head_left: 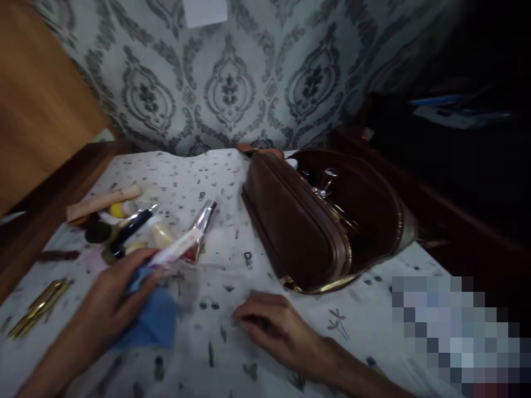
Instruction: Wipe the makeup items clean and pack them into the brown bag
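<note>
My left hand is closed around a slim white tube with pinkish marks, blurred by motion. Below that hand lies a folded blue cloth. My right hand rests over the tablecloth with its fingers curled in and nothing visible in them. Beyond it, to the right, a brown cosmetic bag lies unzipped, with brushes and metal-looking items inside. A clear bottle with a reddish base is just past the white tube.
Several cosmetics, among them a black tube and a beige stick-like piece, lie piled at the left. Gold clips or tweezers are near the left edge. Patterned wallpaper rises behind the printed tablecloth.
</note>
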Tool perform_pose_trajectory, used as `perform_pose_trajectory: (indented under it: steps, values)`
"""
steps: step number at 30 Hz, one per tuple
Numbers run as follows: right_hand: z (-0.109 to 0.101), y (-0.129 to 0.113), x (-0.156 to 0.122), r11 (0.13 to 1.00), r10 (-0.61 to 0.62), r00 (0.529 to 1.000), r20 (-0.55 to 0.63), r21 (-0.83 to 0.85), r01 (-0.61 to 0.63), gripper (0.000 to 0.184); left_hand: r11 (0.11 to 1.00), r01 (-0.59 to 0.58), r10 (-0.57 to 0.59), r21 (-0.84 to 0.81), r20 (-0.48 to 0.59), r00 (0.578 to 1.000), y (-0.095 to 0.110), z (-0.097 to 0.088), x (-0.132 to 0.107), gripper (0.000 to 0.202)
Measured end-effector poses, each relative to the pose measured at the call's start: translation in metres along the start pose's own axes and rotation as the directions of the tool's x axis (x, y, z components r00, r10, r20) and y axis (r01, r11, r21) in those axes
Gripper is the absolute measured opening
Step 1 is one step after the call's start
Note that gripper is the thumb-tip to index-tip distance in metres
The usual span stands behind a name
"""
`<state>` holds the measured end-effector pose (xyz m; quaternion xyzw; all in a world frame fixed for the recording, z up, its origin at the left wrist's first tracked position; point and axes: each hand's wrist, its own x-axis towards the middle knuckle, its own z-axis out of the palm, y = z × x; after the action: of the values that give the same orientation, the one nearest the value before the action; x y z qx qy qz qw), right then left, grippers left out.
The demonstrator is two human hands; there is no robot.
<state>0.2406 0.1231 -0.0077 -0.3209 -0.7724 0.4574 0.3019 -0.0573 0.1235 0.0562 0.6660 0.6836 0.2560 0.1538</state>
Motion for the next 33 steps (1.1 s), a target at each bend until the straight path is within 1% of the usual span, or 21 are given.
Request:
perform_pose_trajectory:
  steps: [2,5,7,9,12,15,17,19,21,22,24,25,26,27,28,30,31,32,33]
  values:
    - [0.004,-0.002,0.003,0.992,0.094,0.994,-0.057,0.085,-0.089,0.024,0.995,-0.030,0.037,-0.098,0.068,0.997,0.017,0.013,-0.001,0.043]
    - [0.015,-0.007,0.008,0.952,0.186,0.980,-0.076,0.261,-0.161,0.037,0.971,-0.106,0.141,-0.213,0.153,0.978,0.037,0.040,-0.005,0.033]
    - [0.023,-0.012,0.011,0.912,0.221,0.972,-0.075,0.369,-0.179,0.038,0.959,-0.151,0.186,-0.241,0.132,0.974,0.044,0.056,-0.010,0.029]
    - [0.032,-0.015,0.014,0.880,0.249,0.962,-0.112,0.441,-0.177,0.039,0.953,-0.180,0.208,-0.243,0.094,0.974,0.047,0.066,-0.015,0.025]
    - [0.043,-0.014,0.020,0.829,0.295,0.935,-0.198,0.540,-0.148,0.044,0.952,-0.202,0.227,-0.230,0.085,0.970,0.051,0.072,-0.023,0.021]
    - [0.050,-0.009,0.023,0.736,0.386,0.887,-0.252,0.665,-0.131,0.050,0.944,-0.228,0.259,-0.239,0.107,0.960,0.058,0.072,-0.030,0.019]
    - [0.052,-0.005,0.025,0.647,0.469,0.844,-0.259,0.752,-0.129,0.053,0.927,-0.273,0.315,-0.256,0.137,0.939,0.063,0.073,-0.035,0.019]
    - [0.052,-0.003,0.027,0.574,0.521,0.817,-0.246,0.810,-0.122,0.056,0.901,-0.344,0.394,-0.265,0.166,0.904,0.066,0.076,-0.037,0.018]
    - [0.049,-0.004,0.029,0.526,0.530,0.818,-0.224,0.843,-0.109,0.057,0.879,-0.397,0.448,-0.264,0.168,0.878,0.066,0.080,-0.037,0.018]
    - [0.047,-0.005,0.029,0.501,0.524,0.826,-0.208,0.860,-0.101,0.056,0.875,-0.409,0.455,-0.259,0.148,0.878,0.066,0.081,-0.035,0.017]
    - [0.045,-0.008,0.030,0.443,0.510,0.842,-0.175,0.893,-0.083,0.052,0.879,-0.416,0.441,-0.234,0.066,0.895,0.065,0.083,-0.031,0.017]
    - [0.044,-0.009,0.030,0.420,0.505,0.848,-0.163,0.904,-0.077,0.050,0.880,-0.426,0.437,-0.209,0.005,0.900,0.065,0.084,-0.028,0.018]
    - [0.044,-0.010,0.029,0.411,0.502,0.851,-0.155,0.909,-0.077,0.047,0.878,-0.446,0.443,-0.174,-0.057,0.895,0.066,0.085,-0.026,0.019]
    - [0.044,-0.011,0.029,0.416,0.497,0.855,-0.150,0.906,-0.082,0.045,0.868,-0.479,0.467,-0.131,-0.114,0.877,0.067,0.087,-0.024,0.021]
    - [0.044,-0.011,0.028,0.432,0.489,0.860,-0.149,0.897,-0.090,0.043,0.850,-0.520,0.506,-0.078,-0.153,0.849,0.068,0.089,-0.022,0.023]
    - [0.045,-0.011,0.026,0.474,0.469,0.871,-0.148,0.874,-0.107,0.039,0.798,-0.601,0.599,0.037,-0.161,0.785,0.069,0.094,-0.018,0.026]
    - [0.045,-0.010,0.025,0.489,0.459,0.877,-0.143,0.865,-0.115,0.039,0.776,-0.624,0.630,0.091,-0.143,0.763,0.068,0.097,-0.016,0.027]
    - [0.045,-0.010,0.024,0.498,0.451,0.882,-0.134,0.859,-0.124,0.039,0.766,-0.628,0.642,0.137,-0.125,0.757,0.067,0.099,-0.014,0.027]
    - [0.045,-0.010,0.024,0.501,0.450,0.885,-0.123,0.855,-0.136,0.040,0.770,-0.615,0.636,0.172,-0.114,0.764,0.064,0.100,-0.012,0.027]
